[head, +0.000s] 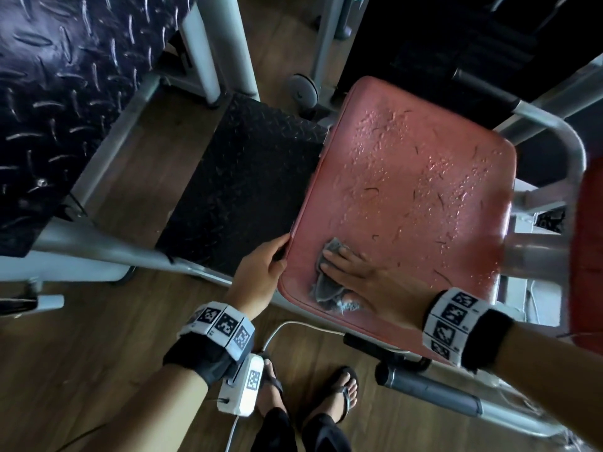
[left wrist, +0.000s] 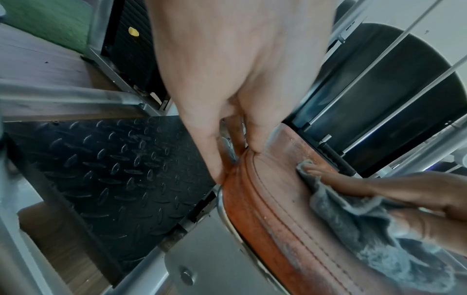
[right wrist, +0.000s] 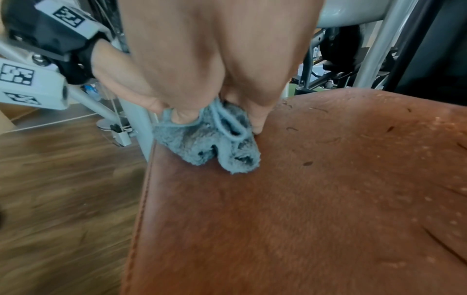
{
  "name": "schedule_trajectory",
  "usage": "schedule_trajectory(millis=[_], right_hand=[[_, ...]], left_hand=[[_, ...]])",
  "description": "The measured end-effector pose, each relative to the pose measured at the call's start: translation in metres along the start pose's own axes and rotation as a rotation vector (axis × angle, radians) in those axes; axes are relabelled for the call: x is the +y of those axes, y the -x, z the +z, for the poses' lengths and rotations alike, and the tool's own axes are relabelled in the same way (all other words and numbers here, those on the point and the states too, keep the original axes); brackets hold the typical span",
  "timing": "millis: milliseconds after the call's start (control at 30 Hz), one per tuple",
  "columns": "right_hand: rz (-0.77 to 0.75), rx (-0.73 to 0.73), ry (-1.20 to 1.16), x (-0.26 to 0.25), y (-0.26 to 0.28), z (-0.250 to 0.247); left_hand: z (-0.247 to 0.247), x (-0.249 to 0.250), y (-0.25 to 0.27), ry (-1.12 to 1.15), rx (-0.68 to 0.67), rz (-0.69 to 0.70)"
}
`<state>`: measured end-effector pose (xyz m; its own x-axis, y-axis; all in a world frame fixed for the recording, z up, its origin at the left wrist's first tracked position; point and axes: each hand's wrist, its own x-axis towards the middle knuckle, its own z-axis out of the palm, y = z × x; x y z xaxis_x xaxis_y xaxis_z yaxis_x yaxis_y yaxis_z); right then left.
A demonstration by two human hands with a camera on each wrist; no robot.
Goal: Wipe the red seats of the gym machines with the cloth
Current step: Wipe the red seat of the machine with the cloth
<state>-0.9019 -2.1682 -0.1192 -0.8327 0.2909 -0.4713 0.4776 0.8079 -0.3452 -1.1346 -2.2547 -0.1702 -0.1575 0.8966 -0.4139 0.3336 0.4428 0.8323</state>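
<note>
The red seat (head: 408, 197) of a gym machine fills the centre right, its padding speckled with droplets and small dark marks. A grey cloth (head: 326, 290) lies bunched on its near left corner. My right hand (head: 352, 269) lies over the cloth, fingers stretched across it and pressing it onto the seat. In the right wrist view the thumb is tucked into the cloth (right wrist: 227, 151) and pinches it. My left hand (head: 282, 252) grips the seat's left edge, thumb on top (left wrist: 255, 147) and fingers against the side.
A black diamond-plate footplate (head: 241, 190) lies left of the seat, with grey frame tubes around it. A bar with a black grip (head: 424, 389) juts out below the seat's near edge. A second red pad (head: 587, 256) stands at the right edge. My sandalled feet (head: 342, 393) are on the wood floor.
</note>
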Motion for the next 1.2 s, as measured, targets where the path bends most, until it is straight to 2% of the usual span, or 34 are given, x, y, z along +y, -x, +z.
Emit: schedule_trajectory(millis=[67, 200, 367, 533, 633, 733, 800, 1000, 1067, 1133, 1200], right_hand=[[0.027, -0.034, 0.041, 0.003, -0.008, -0.009], [0.076, 0.008, 0.080, 0.005, -0.017, -0.017], [0.032, -0.096, 0.040, -0.002, 0.003, 0.005], [0.200, 0.023, 0.156, -0.022, 0.001, 0.005], [0.205, 0.082, 0.097, -0.020, -0.014, -0.004], [0.286, 0.100, 0.016, -0.010, -0.033, -0.021], [0.346, 0.206, -0.062, 0.001, -0.053, -0.035], [0.535, 0.198, -0.088, 0.048, -0.126, -0.067], [0.479, 0.239, -0.064, 0.043, -0.129, -0.065], [0.330, 0.238, -0.002, 0.025, -0.117, -0.065], [0.243, 0.273, 0.027, 0.012, -0.102, -0.057]], left_hand=[[-0.003, 0.002, -0.003, 0.016, -0.020, -0.019], [-0.005, 0.006, -0.004, -0.016, -0.027, -0.011], [-0.004, 0.006, -0.002, -0.047, -0.017, 0.016], [-0.003, 0.007, -0.002, -0.049, -0.014, -0.003], [-0.004, 0.007, -0.003, -0.019, -0.008, -0.021], [-0.004, 0.005, -0.004, 0.012, -0.003, -0.030], [-0.003, 0.003, -0.004, 0.022, 0.003, -0.032], [0.000, 0.002, -0.002, -0.031, 0.069, 0.047], [0.001, 0.002, -0.002, -0.038, 0.087, 0.033], [0.002, 0.003, 0.001, -0.027, 0.098, 0.017], [0.003, 0.007, 0.003, -0.037, 0.098, -0.004]])
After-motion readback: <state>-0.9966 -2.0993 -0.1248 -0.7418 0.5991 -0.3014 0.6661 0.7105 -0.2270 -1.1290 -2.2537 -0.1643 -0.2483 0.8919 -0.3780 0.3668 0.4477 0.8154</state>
